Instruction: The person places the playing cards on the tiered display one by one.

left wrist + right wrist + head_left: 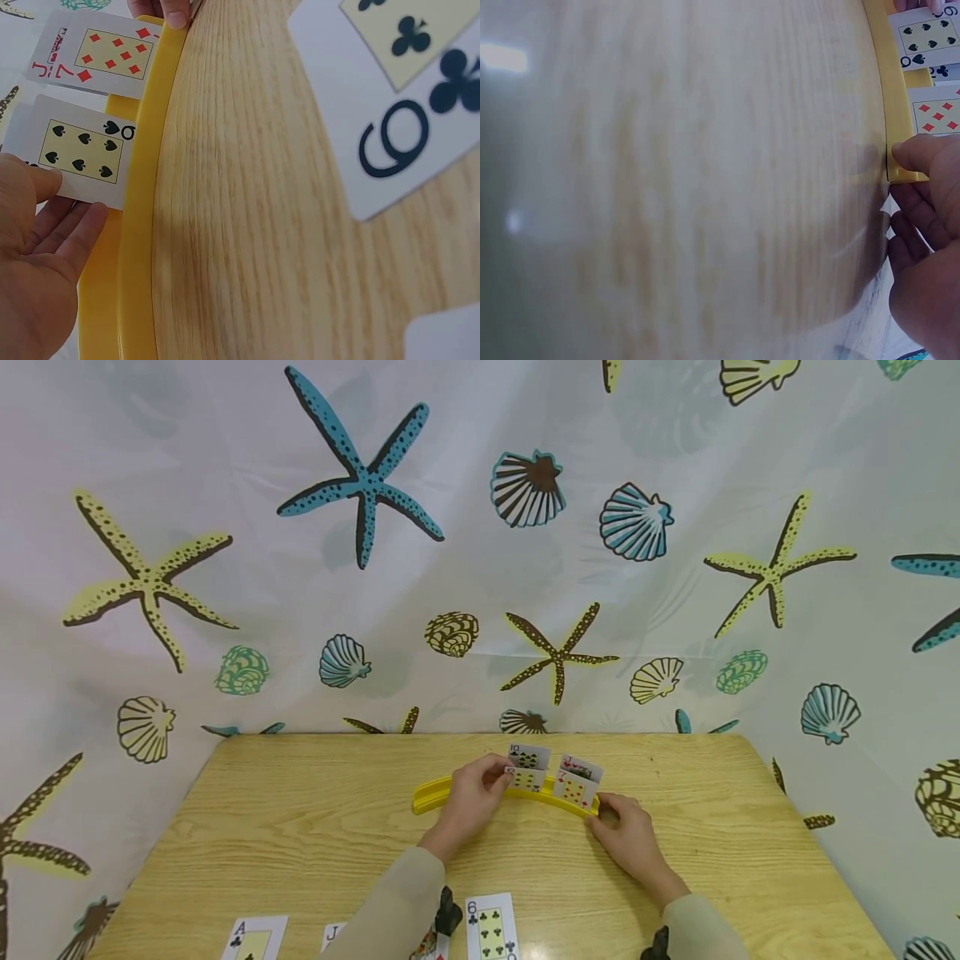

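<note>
A curved yellow card holder (431,795) lies across the far middle of the table. My left hand (474,797) pinches the left edge of a six of spades (82,150), thumb on its face, and the card's bottom edge is at the holder's slot. Behind that card rises a ten of clubs (528,755). Farther right in the holder stand a seven of diamonds (573,789) and, behind it, a red jack (582,767). With thumb and fingers, my right hand (633,839) grips the holder's right end (904,175).
Nearer me on the wooden table (300,843) lie an ace of clubs (255,939), a jack (332,933) mostly covered by my left sleeve, and a six of clubs (491,927). A patterned cloth (465,568) hangs behind the table's far edge.
</note>
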### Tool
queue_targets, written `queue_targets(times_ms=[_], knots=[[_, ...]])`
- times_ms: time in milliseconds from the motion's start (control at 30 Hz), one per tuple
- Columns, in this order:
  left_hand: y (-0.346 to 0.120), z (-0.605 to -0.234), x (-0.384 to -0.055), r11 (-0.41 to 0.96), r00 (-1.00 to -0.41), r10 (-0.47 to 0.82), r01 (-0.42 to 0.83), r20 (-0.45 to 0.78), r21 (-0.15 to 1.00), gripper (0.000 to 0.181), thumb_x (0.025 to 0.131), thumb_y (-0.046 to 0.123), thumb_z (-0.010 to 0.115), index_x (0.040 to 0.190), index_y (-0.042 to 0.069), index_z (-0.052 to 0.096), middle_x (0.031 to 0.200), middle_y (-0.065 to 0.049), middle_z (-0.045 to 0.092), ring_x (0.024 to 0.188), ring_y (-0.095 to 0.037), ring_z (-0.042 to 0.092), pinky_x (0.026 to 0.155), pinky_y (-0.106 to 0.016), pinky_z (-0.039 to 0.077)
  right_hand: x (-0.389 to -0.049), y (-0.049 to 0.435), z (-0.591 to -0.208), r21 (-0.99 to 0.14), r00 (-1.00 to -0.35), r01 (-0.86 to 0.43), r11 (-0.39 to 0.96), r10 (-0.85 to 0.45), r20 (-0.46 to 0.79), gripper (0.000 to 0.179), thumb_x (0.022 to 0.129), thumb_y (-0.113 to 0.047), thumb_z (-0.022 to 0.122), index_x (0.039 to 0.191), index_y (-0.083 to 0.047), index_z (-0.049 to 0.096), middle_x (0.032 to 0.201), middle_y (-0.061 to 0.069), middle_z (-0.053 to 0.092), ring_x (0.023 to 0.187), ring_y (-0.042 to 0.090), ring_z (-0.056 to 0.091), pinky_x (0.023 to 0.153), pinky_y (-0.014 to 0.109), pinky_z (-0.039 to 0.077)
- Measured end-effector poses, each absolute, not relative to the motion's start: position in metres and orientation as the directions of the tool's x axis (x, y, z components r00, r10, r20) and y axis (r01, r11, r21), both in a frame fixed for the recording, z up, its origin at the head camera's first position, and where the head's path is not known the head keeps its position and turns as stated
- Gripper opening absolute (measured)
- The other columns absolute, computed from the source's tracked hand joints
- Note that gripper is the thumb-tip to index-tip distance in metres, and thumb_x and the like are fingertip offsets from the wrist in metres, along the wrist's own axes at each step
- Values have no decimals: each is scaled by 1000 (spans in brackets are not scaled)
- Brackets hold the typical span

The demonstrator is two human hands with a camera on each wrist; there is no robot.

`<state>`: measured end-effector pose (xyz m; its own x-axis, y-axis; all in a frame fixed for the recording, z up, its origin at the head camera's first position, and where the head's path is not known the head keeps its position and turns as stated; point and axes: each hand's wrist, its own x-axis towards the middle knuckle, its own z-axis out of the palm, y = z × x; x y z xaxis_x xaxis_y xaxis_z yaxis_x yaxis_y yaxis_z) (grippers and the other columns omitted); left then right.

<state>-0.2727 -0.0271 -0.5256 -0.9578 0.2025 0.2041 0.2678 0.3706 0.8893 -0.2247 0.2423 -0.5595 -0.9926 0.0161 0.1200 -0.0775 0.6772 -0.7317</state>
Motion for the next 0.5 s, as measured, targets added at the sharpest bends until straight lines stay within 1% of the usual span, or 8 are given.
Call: queue_targets(times_ms=[233,500], knots=[[-27,-528,-274,363,-955,210,275,210,890,12,104,8,67,112,14,74,114,-5,75,100,-16,68,88,-29,61,-224,243,-560,-735,-993,-78,674,16,120,45,97,-15,75,138,3,66,136,22,68,130,40,59,114,60,46],[-26,-529,-276,369,-956,210,271,204,889,12,104,9,66,113,13,74,111,-5,74,100,-17,69,88,-31,62,-224,242,-560,-732,-992,-84,676,16,128,45,97,-15,76,137,3,66,136,23,67,130,40,59,113,61,46]])
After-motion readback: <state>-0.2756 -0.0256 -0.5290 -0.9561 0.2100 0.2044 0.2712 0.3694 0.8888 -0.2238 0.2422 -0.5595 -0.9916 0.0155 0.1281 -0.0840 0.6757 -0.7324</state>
